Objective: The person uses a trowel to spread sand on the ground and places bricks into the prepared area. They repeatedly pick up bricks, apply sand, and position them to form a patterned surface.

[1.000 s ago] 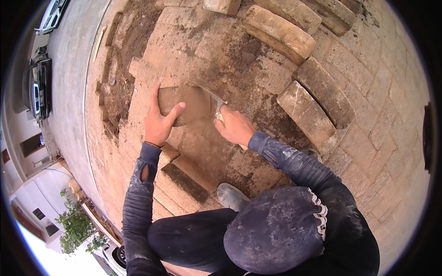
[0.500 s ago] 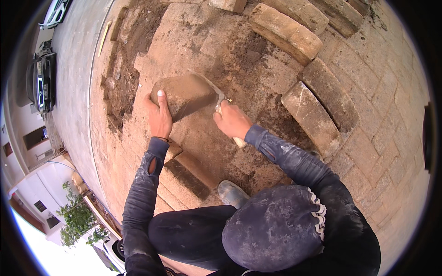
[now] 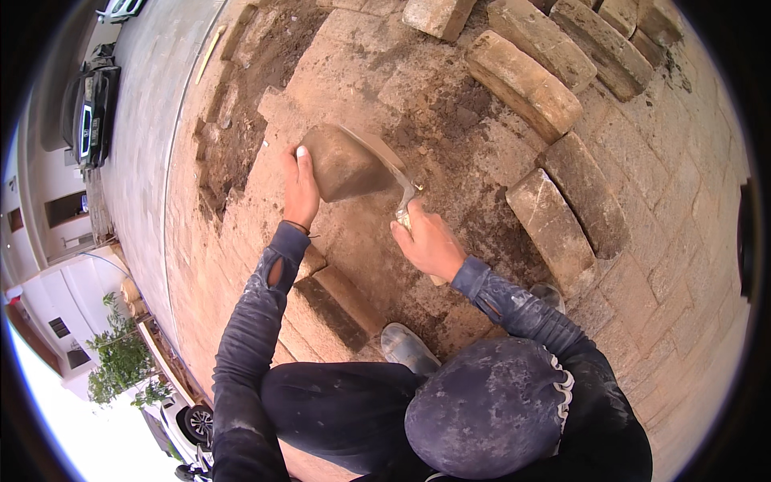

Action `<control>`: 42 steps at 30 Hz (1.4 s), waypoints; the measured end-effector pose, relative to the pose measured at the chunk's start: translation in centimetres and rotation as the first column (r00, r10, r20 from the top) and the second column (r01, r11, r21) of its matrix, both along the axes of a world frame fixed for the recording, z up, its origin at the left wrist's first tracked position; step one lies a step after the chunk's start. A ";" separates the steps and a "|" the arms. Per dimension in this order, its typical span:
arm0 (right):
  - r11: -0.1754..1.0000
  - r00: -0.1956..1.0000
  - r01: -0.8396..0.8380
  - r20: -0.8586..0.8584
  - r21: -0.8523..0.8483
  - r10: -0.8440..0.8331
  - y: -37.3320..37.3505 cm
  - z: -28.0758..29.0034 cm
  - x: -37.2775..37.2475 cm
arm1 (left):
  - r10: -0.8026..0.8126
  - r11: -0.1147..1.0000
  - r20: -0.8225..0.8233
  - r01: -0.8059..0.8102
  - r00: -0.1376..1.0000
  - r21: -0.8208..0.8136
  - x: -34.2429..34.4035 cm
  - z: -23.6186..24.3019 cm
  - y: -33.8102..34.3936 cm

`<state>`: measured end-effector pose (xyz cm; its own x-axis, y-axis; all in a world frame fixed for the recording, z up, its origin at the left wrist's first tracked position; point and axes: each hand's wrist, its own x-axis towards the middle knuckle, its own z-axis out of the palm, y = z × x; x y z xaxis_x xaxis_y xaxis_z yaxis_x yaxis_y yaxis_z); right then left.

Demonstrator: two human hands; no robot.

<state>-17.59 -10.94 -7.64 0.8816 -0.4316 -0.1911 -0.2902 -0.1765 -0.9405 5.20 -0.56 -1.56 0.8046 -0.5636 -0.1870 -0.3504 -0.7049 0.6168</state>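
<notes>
1. While the left hand [image 3: 300, 186] grips the left edge of the paving stone [image 3: 344, 163], fingers wrapped over the rim and thumb on top, the stone stands tilted up off the sandy bed [image 3: 377, 241], its far edge raised and its underside partly in shadow. A firm hold on that edge seems the main need, since the stone looks heavy and could drop back.
2. The stone sits mid-scene, above a patch of bare packed sand, with laid pavers [image 3: 241, 201] to its left and more sand to its right.
3. A trowel [image 3: 385, 161] lies along the right-hand edge of the stone, its blade touching the stone's side. Working the blade flat along the face, rather than digging at it, would likely clean off the clinging sand without chipping the edge.
4. The right hand [image 3: 430, 245] is closed around the trowel's handle, just below and right of the stone. Short strokes away from the left hand's fingers look safest.
5. Further right, loose blocks [image 3: 562, 209] lie in a row on the pavement, well apart from both hands, so they pose no obstacle.
</notes>
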 end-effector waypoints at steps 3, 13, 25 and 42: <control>0.932 0.973 0.128 -0.225 0.338 -0.052 -0.1 -0.6 0.1 | 0.131 0.981 -0.339 -0.171 0.932 -0.091 1.4 1.3 1.2; 0.821 0.994 -0.090 0.000 -0.564 0.109 -4.9 6.1 -2.5 | 0.252 0.886 -0.453 -0.392 0.855 -0.247 8.2 3.8 4.2; 0.601 0.768 -0.639 -0.440 -0.481 0.465 -3.6 10.0 -10.8 | 0.013 0.973 0.040 -0.022 0.999 0.231 -0.7 2.3 -4.5; 0.886 0.979 0.132 -0.197 0.444 -0.048 -0.3 0.3 -2.9 | 0.214 0.832 -0.782 -0.529 0.585 -0.169 1.7 -4.1 15.6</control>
<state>-20.44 -11.23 -7.35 0.7768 -0.3364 -0.5323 -0.4520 0.2906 -0.8433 6.94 15.00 -5.66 0.6543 -0.3926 -0.6464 0.5468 -0.3449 0.7629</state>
